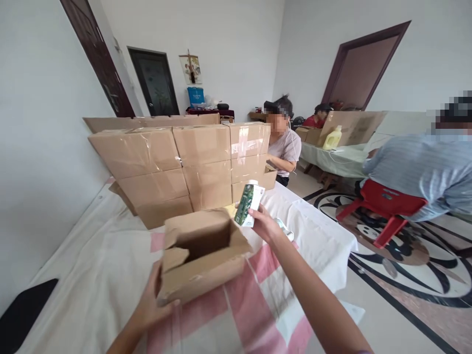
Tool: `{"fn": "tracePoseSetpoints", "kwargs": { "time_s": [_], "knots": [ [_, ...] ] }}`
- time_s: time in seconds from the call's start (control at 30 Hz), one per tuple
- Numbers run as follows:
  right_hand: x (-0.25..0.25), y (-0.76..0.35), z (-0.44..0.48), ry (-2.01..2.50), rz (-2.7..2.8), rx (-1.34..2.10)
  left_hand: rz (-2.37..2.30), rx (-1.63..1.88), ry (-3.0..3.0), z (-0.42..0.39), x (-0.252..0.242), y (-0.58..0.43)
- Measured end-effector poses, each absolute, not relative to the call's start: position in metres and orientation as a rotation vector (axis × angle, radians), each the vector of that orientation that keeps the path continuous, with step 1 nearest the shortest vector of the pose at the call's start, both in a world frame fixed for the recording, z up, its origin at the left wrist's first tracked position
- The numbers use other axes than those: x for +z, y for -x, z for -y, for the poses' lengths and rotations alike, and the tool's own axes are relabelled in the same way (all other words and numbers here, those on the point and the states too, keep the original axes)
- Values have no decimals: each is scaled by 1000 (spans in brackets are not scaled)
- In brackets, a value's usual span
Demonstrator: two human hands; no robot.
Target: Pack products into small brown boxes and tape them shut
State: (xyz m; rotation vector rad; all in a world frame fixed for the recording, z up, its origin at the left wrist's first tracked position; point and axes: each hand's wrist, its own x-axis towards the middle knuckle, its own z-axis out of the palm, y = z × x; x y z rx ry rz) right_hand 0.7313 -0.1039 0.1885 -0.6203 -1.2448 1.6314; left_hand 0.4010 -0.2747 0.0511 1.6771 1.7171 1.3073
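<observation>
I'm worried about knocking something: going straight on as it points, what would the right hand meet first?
Carrying the green-and-white package, the right hand would probably meet the stacked cardboard boxes ahead; depth is unclear from this view.

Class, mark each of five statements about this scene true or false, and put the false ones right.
1. The right hand holds a green-and-white package. True.
2. The left hand hangs in the air, touching nothing. False: the left hand grips the left end of the open cardboard box.
3. The chair at the right is blue. False: the chair is red.
4. Stacked boxes stand beyond the open cardboard box. True.
5. The jug on the other table is black. False: the jug is yellow.
</observation>
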Motion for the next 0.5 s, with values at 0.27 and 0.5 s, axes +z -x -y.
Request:
{"fn": "tracePoseSetpoints", "kwargs": {
  "time_s": [0.27,0.5],
  "knots": [
    [240,-750,131,1010,2304,1116,-1159,1106,-1735,249,43,-476],
    [245,-723,146,1280,2760,844,-1113,1069,-1692,249,36,-467]
  ]
}}
